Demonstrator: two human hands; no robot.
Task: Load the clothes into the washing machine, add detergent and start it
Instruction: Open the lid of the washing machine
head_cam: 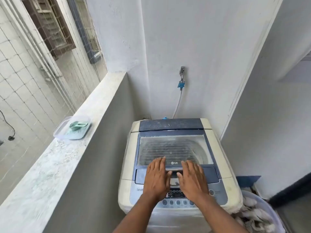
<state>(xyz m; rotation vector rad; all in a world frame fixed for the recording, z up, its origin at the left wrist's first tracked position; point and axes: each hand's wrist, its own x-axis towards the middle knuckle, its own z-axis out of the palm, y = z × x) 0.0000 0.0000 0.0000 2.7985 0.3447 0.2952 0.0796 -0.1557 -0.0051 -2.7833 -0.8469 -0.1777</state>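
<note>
Two hands, the left hand (157,178) and right hand (193,179), lie flat with straight fingers on the shut lid (173,148) of the washing machine (223,165). The lid looks stiff and light; its front handle (174,169) is the place to lift. Clothes (252,214) wait in a tub (267,201) beside it.

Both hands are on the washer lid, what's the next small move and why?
Probably lift the lid by its front handle: it is shut, the left hand and right hand rest flat at the handle, and the clothes sit unloaded in the basket beside the machine.
</note>
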